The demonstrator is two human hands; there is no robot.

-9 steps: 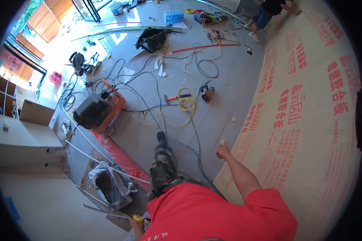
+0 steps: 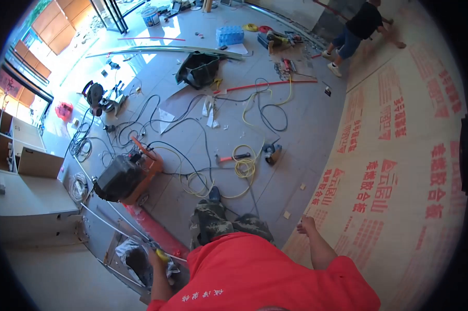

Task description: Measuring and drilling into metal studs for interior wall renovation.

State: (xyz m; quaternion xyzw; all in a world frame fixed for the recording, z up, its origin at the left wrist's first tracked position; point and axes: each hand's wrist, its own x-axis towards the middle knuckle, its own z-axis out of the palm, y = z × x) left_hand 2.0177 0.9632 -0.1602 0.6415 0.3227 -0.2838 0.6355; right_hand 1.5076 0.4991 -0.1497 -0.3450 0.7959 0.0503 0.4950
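My left hand is closed around a yellow tape measure, over a plastic-wrapped tub of dark material. No drawn-out blade can be made out clearly from here. Beside the near edge of a large plywood sheet with red print hangs my right hand, its fingers curled and nothing visible in them. A small pale wood block lies on the floor just beyond that hand, and a second small block lies farther on.
An orange wheeled machine with a dark tank stands ahead left. Dark cables and a yellow hose loop across the tiles near a hammer. White pipes lie left. Another person bends over the sheet's far end.
My left hand has moved forward with the tape measure; the blade that stuck out leftward no longer shows distinctly. My right hand sits lower in view, farther from the nearer block. My body has shifted.
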